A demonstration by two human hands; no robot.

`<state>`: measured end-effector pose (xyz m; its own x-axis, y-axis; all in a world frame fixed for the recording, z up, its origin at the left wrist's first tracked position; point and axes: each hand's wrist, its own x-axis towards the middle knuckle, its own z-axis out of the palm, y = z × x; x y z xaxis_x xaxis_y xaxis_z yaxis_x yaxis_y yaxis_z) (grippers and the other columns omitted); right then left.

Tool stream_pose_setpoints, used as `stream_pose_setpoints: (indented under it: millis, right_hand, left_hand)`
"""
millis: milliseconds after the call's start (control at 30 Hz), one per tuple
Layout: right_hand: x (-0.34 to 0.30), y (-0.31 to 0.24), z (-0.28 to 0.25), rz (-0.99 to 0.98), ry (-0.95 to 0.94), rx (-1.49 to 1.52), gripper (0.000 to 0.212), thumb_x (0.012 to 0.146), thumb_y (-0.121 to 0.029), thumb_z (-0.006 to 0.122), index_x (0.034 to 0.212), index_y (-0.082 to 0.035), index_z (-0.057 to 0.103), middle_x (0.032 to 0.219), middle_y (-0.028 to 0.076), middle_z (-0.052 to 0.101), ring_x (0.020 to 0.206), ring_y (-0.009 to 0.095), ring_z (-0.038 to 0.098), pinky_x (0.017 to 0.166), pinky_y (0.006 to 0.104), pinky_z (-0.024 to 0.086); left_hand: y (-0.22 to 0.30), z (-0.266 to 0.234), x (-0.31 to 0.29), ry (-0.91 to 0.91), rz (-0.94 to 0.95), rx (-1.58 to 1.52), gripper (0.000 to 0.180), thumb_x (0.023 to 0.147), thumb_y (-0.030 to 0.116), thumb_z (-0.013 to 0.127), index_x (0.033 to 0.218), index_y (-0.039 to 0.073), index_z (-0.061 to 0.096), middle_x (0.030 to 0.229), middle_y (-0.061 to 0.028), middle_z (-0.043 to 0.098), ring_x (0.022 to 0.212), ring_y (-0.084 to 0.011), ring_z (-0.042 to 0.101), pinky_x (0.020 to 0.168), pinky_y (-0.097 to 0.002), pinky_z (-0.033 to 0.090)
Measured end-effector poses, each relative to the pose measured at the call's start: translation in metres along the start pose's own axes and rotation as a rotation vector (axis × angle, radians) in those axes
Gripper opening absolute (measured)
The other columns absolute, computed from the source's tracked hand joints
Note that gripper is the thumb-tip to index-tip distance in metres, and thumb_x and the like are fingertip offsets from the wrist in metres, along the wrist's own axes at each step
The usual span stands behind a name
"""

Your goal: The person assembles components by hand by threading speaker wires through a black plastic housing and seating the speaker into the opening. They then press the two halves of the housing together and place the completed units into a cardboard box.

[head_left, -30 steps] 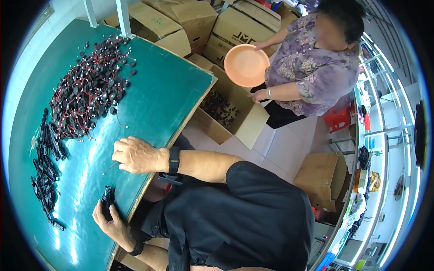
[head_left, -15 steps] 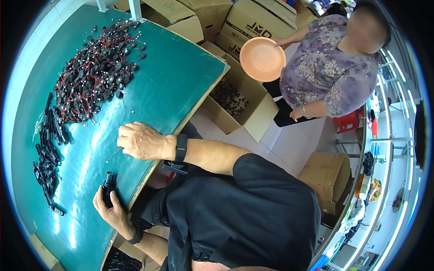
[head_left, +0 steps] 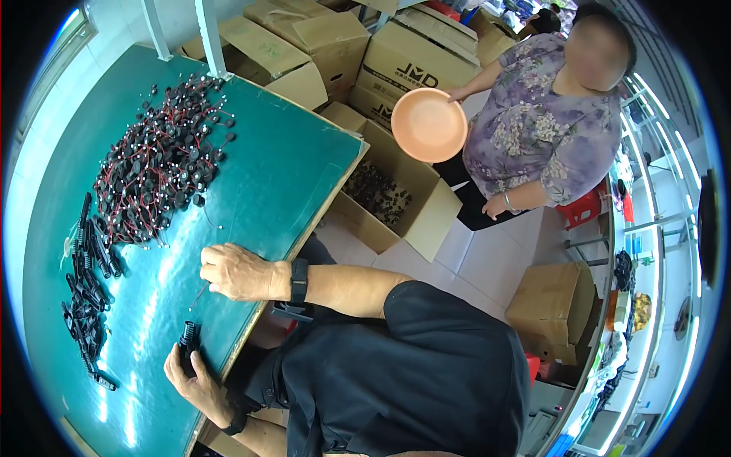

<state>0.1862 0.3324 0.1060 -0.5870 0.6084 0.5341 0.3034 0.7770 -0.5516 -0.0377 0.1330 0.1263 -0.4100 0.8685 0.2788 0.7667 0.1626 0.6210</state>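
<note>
My left hand (head_left: 202, 390) is closed round a black plastic piece with a ribbed, spring-like end (head_left: 189, 333), held just above or on the green table near its edge. My right hand (head_left: 240, 272) is closed in a pinch, with a thin wire (head_left: 199, 295) sticking out from the fingers toward the black piece; whatever is on the wire's other end is hidden in the hand. Farther along the table is a heap of small black discs with red and black wires (head_left: 164, 152). A row of loose black ribbed pieces (head_left: 85, 305) lies opposite my hands.
The green table (head_left: 274, 145) carries the heaps. Beyond its edge stands an open carton (head_left: 373, 228) holding small dark parts, with stacked cartons (head_left: 411, 65) behind. A person in a flowered top (head_left: 541, 114) stands nearby holding an orange basin (head_left: 430, 126).
The view has shifted, so the table and both hands sit lower in the picture. Both hands keep their hold, the wire still pointing toward the black piece. The person with the basin stays standing there.
</note>
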Motion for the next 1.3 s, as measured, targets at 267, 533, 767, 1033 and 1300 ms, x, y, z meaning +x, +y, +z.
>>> stream_pose_setpoints:
  millis: [267, 533, 767, 1033, 1300]
  right_hand:
    - [0.001, 0.002, -0.010, 0.065, -0.049, 0.127, 0.019, 0.090, -0.019, 0.077, 0.097, -0.004, 0.069, 0.100, 0.013, 0.064, 0.108, 0.033, 0.064, 0.094, 0.0464, 0.053]
    - [0.012, -0.010, -0.016, 0.003, 0.044, 0.250, 0.020, 0.092, -0.012, 0.074, 0.110, -0.004, 0.072, 0.101, 0.014, 0.066, 0.098, 0.032, 0.066, 0.083, 0.0425, 0.056]
    - [0.012, -0.005, -0.014, 0.154, -0.107, 0.397, 0.024, 0.094, -0.001, 0.073, 0.118, 0.000, 0.074, 0.112, 0.010, 0.069, 0.086, 0.017, 0.069, 0.075, 0.0316, 0.059]
    - [0.014, -0.013, -0.003, 0.340, -0.146, 0.599, 0.028, 0.095, 0.006, 0.071, 0.123, 0.001, 0.074, 0.121, 0.008, 0.067, 0.089, 0.012, 0.069, 0.080, 0.0253, 0.062]
    - [0.013, -0.016, 0.001, 0.269, -0.050, 0.467, 0.028, 0.095, 0.004, 0.073, 0.123, 0.000, 0.074, 0.118, 0.009, 0.068, 0.085, 0.013, 0.070, 0.076, 0.0261, 0.062]
  left_hand:
    - [0.004, 0.004, 0.001, 0.003, -0.005, -0.012, 0.035, 0.097, 0.009, 0.075, 0.130, -0.003, 0.067, 0.126, -0.0164, 0.067, 0.118, -0.0316, 0.063, 0.108, -0.0408, 0.047]
    - [-0.008, 0.002, -0.009, 0.078, -0.085, -0.015, 0.041, 0.092, 0.011, 0.081, 0.130, 0.000, 0.068, 0.123, -0.0167, 0.070, 0.112, -0.0312, 0.067, 0.102, -0.0406, 0.053]
    - [0.004, 0.003, 0.005, 0.094, 0.001, -0.020, 0.043, 0.086, 0.010, 0.084, 0.126, 0.003, 0.073, 0.118, -0.0168, 0.073, 0.113, -0.0365, 0.066, 0.100, -0.0442, 0.052]
    - [0.002, 0.002, 0.002, 0.095, 0.031, -0.020, 0.040, 0.085, 0.010, 0.084, 0.122, 0.003, 0.073, 0.117, -0.0153, 0.074, 0.108, -0.0352, 0.068, 0.097, -0.0437, 0.052]
    - [0.003, 0.004, 0.004, 0.089, 0.062, -0.036, 0.040, 0.084, 0.011, 0.085, 0.122, 0.003, 0.074, 0.116, -0.0150, 0.074, 0.107, -0.0346, 0.068, 0.096, -0.0425, 0.052]
